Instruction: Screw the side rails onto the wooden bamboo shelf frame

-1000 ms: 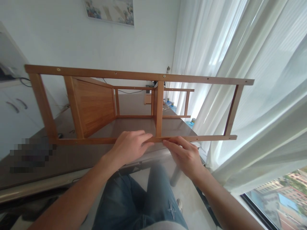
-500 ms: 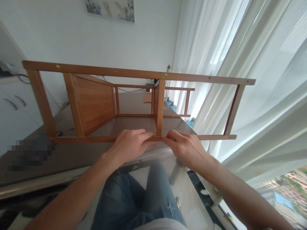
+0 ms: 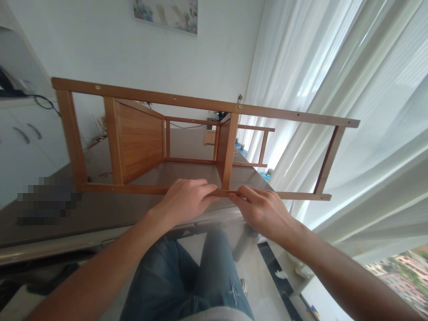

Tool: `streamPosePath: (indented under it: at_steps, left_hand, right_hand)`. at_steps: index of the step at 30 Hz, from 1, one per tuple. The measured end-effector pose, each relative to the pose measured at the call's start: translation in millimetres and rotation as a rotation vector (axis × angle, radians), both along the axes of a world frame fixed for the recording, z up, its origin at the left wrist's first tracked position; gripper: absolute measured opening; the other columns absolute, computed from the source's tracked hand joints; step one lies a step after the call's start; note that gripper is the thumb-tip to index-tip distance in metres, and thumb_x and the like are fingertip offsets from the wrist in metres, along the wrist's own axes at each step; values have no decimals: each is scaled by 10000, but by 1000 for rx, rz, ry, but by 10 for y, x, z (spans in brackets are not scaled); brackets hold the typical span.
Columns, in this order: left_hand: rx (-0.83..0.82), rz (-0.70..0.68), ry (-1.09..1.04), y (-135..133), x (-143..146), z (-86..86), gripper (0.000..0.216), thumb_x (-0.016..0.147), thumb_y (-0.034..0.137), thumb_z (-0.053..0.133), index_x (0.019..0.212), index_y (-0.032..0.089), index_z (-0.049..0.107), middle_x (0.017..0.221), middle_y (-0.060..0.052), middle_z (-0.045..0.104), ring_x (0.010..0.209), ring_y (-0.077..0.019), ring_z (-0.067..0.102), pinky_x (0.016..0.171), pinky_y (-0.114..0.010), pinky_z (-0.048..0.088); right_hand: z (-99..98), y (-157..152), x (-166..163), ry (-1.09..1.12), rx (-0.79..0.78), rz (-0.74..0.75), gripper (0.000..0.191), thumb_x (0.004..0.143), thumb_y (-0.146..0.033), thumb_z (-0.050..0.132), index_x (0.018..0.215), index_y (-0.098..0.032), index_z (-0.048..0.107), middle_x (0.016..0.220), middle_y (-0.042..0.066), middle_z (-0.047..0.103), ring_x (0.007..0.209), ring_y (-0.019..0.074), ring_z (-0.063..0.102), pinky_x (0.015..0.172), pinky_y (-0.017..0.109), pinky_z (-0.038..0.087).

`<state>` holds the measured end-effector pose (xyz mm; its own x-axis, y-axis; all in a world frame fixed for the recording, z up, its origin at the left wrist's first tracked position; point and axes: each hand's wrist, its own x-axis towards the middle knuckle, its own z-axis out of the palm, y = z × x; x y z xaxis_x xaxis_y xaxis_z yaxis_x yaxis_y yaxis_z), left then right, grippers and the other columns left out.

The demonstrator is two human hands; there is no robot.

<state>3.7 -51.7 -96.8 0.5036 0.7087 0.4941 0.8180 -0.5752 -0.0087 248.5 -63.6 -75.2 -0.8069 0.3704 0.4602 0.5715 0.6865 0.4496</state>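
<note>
A brown wooden shelf frame (image 3: pixel 157 96) lies on its side across the table, its slim rails and legs joined by crosspieces and two inner panels. My left hand (image 3: pixel 189 200) is closed around the near lower rail, just left of where an upright crosspiece meets it. On the other side of that joint, my right hand (image 3: pixel 259 205) pinches thumb and fingertips together against the same rail. Whatever sits between those fingertips is too small or hidden to make out. Brass-coloured fittings and small holes show along the upper rail.
The frame rests on a grey-brown table (image 3: pixel 110 214). White curtains (image 3: pixel 321 89) hang close on the right, and a white cabinet (image 3: pixel 30 151) stands at left. Behind are a wall picture (image 3: pixel 167 13) and a small jar (image 3: pixel 269 172). My legs are under the table edge.
The view has turned slightly left, so the frame appears a little shifted and tilted. Both hands keep their places on the lower rail, with little visible finger movement.
</note>
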Motion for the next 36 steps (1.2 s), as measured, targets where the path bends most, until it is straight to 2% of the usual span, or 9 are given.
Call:
streamPosePath:
  at_steps: [4, 10, 14, 25, 28, 31, 36]
  left_hand:
    - [9, 4, -3, 3, 15, -20, 201, 1012, 407, 547, 1052, 290, 706, 845, 18, 710, 762, -196, 691, 578, -318, 321]
    - [7, 18, 5, 21, 11, -30, 231, 1012, 442, 543, 1099, 306, 708, 850, 27, 707, 772, -198, 693, 579, -321, 322]
    - [11, 20, -4, 25, 6, -29, 230, 1010, 436, 552, 1104, 300, 711, 862, 20, 717, 778, -193, 690, 586, -316, 323]
    - [-32, 28, -1, 16, 71, -61, 163, 994, 398, 588, 1015, 284, 702, 831, 26, 709, 753, -197, 685, 566, -319, 286]
    - [-25, 25, -9, 26, 72, -79, 163, 990, 407, 595, 1013, 285, 701, 835, 23, 711, 761, -201, 689, 573, -318, 297]
    - [-29, 23, -9, 24, 71, -95, 181, 997, 419, 580, 1033, 289, 700, 839, 25, 710, 754, -201, 688, 575, -323, 312]
    - [-57, 32, -1, 9, 85, -131, 180, 1001, 418, 571, 1010, 290, 698, 835, 30, 704, 766, -203, 691, 581, -325, 319]
  right_hand:
    - [-53, 3, -13, 105, -68, -43, 288, 976, -29, 488, 972, -141, 752, 808, 26, 634, 591, 120, 578, 459, 263, 450]
    - [-89, 9, 13, 204, -142, -26, 269, 1032, -111, 499, 1016, -146, 765, 873, 48, 681, 697, 128, 668, 534, 242, 505]
    - [-179, -8, 7, 305, -87, -86, 242, 1052, -228, 546, 1003, -146, 768, 855, 52, 692, 689, 132, 671, 545, 251, 513]
    - [-486, -92, -72, 550, 39, -158, 141, 1018, -234, 636, 1002, -181, 766, 866, 21, 743, 714, 112, 689, 549, 245, 455]
    - [-504, -104, -78, 566, 100, -177, 93, 981, -246, 696, 1017, -198, 767, 897, 26, 754, 766, 151, 670, 609, 275, 479]
    - [-520, -103, -80, 573, 124, -143, 57, 949, -209, 728, 978, -175, 762, 862, 52, 747, 850, 202, 663, 735, 318, 527]
    - [-604, -91, -82, 607, 79, -89, 22, 944, -162, 722, 946, -160, 744, 836, 62, 732, 841, 199, 674, 780, 326, 547]
